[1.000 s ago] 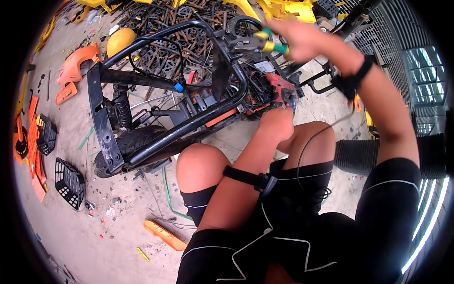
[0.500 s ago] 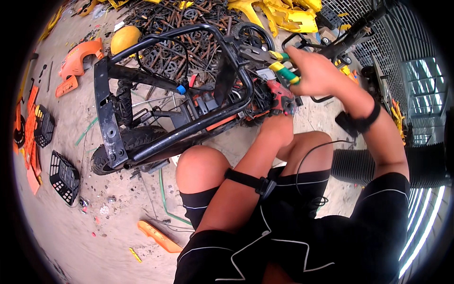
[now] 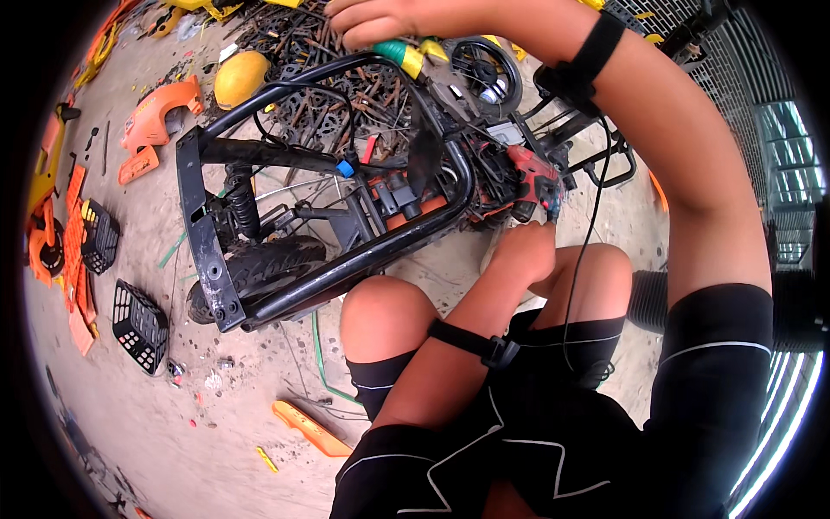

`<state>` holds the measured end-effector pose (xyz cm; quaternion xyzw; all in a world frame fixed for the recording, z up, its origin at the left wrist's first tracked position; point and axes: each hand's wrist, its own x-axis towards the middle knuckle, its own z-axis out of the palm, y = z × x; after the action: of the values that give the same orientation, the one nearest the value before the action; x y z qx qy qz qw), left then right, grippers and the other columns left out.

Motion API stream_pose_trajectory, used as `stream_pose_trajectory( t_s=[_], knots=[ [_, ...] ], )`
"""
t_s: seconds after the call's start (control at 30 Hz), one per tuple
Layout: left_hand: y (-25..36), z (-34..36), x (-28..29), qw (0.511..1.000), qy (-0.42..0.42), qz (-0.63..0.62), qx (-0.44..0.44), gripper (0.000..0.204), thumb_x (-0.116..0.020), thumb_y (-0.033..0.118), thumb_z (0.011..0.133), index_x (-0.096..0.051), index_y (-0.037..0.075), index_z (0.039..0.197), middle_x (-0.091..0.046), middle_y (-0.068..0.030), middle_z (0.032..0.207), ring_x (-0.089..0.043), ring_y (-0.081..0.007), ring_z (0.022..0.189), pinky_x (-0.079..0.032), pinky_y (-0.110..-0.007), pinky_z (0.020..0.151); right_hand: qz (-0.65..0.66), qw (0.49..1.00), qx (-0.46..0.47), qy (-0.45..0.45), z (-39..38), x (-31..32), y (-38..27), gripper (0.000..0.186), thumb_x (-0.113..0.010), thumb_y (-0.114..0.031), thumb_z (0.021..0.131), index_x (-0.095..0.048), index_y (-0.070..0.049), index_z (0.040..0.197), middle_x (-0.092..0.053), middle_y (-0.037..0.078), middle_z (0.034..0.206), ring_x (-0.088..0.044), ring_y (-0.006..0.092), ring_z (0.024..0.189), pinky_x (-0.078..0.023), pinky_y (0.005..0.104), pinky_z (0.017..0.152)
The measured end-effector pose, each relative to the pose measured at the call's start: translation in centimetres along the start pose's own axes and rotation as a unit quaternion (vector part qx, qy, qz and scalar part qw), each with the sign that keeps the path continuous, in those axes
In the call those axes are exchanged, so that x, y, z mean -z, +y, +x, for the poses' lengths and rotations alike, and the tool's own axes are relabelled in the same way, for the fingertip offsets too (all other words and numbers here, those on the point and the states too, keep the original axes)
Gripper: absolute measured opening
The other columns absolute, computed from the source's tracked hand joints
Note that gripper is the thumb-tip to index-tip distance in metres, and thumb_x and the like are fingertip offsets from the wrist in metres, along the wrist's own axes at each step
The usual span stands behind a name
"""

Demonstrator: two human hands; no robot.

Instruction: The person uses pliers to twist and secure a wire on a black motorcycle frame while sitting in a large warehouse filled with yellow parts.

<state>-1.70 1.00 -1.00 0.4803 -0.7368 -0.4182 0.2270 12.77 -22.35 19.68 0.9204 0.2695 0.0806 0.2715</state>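
One hand, the right hand (image 3: 373, 19), curls round green-and-yellow-handled pliers (image 3: 400, 57) that slant down-right from it beside the black tubular frame (image 3: 346, 260), while the left hand (image 3: 526, 249), well apart, bunches just below the red drill (image 3: 536, 178), its hold unclear.

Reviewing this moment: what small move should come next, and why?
Perhaps set the pliers down beyond the black frame, freeing the right hand. That hand holds them near the frame's far upper bar, while the left hand is at the red power tool, which may be easier to steady two-handed.
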Motion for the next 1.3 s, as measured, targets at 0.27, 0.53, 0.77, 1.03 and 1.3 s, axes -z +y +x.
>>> stream_pose_trajectory(
  t_s=[0.27,0.53,0.77,1.03,1.3],
  knots=[
    [0.1,-0.8,0.7,0.999,0.039,-0.016,-0.014,0.024,-0.059,0.012,0.082,-0.066,0.002,0.102,-0.070,-0.0225,0.105,-0.067,-0.0436,0.099,-0.054,-0.052,0.084,0.195,0.754,-0.535,-0.327,-9.0,9.2,-16.6,0.057,-0.077,-0.025,0.062,-0.053,-0.003,0.109,-0.063,0.020,0.081,-0.063,0.0463,0.077,-0.050,0.0547,0.066],
    [0.2,-1.2,1.8,0.964,0.173,0.003,-0.200,0.063,-0.072,0.029,0.081,-0.057,0.006,0.138,-0.066,-0.0210,0.128,-0.068,-0.0348,0.112,-0.055,-0.043,0.088,0.246,0.622,-0.697,-0.257,-3.4,12.6,-22.9,0.058,-0.075,-0.024,0.072,-0.052,0.005,0.118,-0.066,0.026,0.109,-0.065,0.0422,0.102,-0.053,0.0469,0.086],
    [-0.4,0.1,2.3,0.998,-0.034,0.043,0.026,0.038,-0.062,0.011,0.087,-0.065,0.001,0.124,-0.069,-0.0266,0.115,-0.067,-0.0444,0.102,-0.053,-0.049,0.087,0.019,0.716,-0.692,-0.092,-5.9,8.3,-23.7,0.067,-0.062,0.002,0.071,-0.051,0.005,0.137,-0.059,0.023,0.132,-0.053,0.0429,0.125,-0.045,0.0477,0.104],
    [-2.0,-0.4,1.5,0.998,-0.006,0.049,0.045,0.034,-0.058,0.007,0.088,-0.067,0.002,0.121,-0.068,-0.0238,0.120,-0.065,-0.0446,0.106,-0.052,-0.049,0.090,0.172,0.664,-0.721,0.104,-6.7,4.1,-25.2,0.081,-0.056,0.011,0.073,-0.036,0.005,0.151,-0.043,0.032,0.149,-0.041,0.0478,0.140,-0.036,0.0487,0.117],
    [-1.8,-1.6,2.2,0.983,-0.002,0.152,0.097,0.045,-0.060,0.010,0.084,-0.060,0.003,0.128,-0.068,-0.0236,0.110,-0.067,-0.0419,0.100,-0.053,-0.050,0.088,0.573,0.311,-0.749,0.120,-11.4,3.8,-23.0,0.064,-0.056,0.000,0.084,-0.043,0.000,0.146,-0.063,0.023,0.121,-0.066,0.0295,0.102,-0.055,0.0394,0.081]
  ],
)
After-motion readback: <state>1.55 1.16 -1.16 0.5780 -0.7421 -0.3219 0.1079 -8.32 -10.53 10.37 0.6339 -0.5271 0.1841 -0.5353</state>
